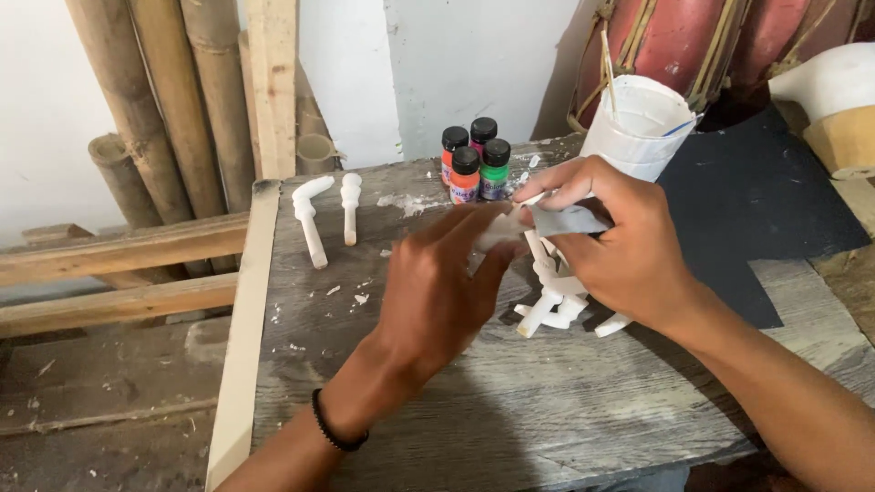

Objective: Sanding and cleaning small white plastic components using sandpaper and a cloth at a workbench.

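My left hand (437,287) grips one small white carved piece (503,230) by its end above the grey wooden table (565,401). My right hand (620,241) pinches a small grey sheet, like sandpaper (567,220), against that piece. Below the hands lies a pile of several more white carved pieces (556,296). Two other white carved pieces (312,219) lie side by side at the table's far left.
Several small paint bottles (476,162) with black caps stand at the back. A white cup with sticks (638,123) is behind my right hand, beside a black sheet (756,200). Bamboo poles (173,100) and planks lean at the left.
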